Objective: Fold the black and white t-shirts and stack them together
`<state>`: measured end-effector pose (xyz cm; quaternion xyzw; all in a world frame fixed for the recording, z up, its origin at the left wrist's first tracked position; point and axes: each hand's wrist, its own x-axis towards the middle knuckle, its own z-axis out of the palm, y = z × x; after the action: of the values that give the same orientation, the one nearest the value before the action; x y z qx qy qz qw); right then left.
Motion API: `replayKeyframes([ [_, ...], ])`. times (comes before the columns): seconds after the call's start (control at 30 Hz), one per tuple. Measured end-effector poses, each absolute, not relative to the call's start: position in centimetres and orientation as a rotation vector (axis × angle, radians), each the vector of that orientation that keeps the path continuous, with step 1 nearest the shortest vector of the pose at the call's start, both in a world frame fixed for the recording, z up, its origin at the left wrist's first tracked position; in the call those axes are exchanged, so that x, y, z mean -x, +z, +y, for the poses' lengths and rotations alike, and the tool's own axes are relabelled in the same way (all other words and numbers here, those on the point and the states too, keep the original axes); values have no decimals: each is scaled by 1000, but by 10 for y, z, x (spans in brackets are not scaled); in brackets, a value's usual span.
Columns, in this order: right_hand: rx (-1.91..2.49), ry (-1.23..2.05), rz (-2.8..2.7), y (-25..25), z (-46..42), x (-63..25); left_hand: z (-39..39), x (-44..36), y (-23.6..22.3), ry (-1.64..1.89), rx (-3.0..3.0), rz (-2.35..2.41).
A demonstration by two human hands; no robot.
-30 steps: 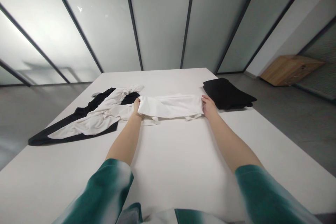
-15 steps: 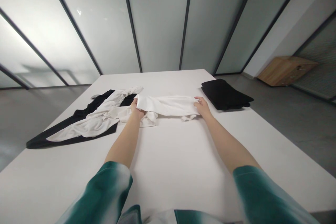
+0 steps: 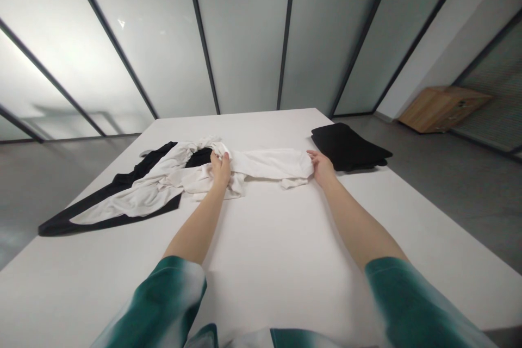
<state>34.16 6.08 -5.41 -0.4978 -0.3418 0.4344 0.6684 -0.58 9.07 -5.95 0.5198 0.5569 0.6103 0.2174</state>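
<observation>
A white garment [image 3: 271,163] lies on the white table, its right part laid in a flat band and its left part loosely bunched. At the left end of the band, my left hand [image 3: 221,168] is closed on a bunched edge of the cloth. My right hand [image 3: 323,168] rests against the band's right end, fingers stretched along the fabric edge and seemingly not gripping it. A loose flap of white cloth hangs out below the band near that hand. Under the white garment's left portion is a spread black garment [image 3: 57,224].
A folded black stack of cloth [image 3: 348,147] sits at the table's right side, just beyond my right hand. The white table [image 3: 277,261] has its far edge before frosted glass panels [image 3: 244,32]. A wooden cabinet [image 3: 442,109] stands on the floor at right.
My left hand has shifted slightly right and now bunches the cloth with its back toward me. The right hand has moved a little right, and the band lies lower and flatter.
</observation>
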Motion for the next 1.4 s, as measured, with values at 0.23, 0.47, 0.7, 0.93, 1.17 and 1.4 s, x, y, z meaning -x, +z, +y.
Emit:
replayKeyframes([
  [0.23, 1290, 1163, -985, -44, 48, -321, 67, -9, -46, 1673, -2176, 1717],
  [0.47, 1039, 1363, -1035, -36, 38, -268, 35, -49, -35, 786, -2702, 1120],
  [0.7, 1057, 1295, -1473, -43, 29, -243, 34, -57, -41, 1004, -2154, 1213],
  [0.93, 977, 1387, -1363, -35, 27, -241, 49, -55, -43, 1128, -1826, 1280],
  [1.17, 1272, 460, -1307, -40, 32, -270, 63, -48, -46, 1164, -1677, 1035],
  [1.4, 1330, 517, -1801, -46, 32, -274, 66, -45, -47, 1258, -1643, 1043],
])
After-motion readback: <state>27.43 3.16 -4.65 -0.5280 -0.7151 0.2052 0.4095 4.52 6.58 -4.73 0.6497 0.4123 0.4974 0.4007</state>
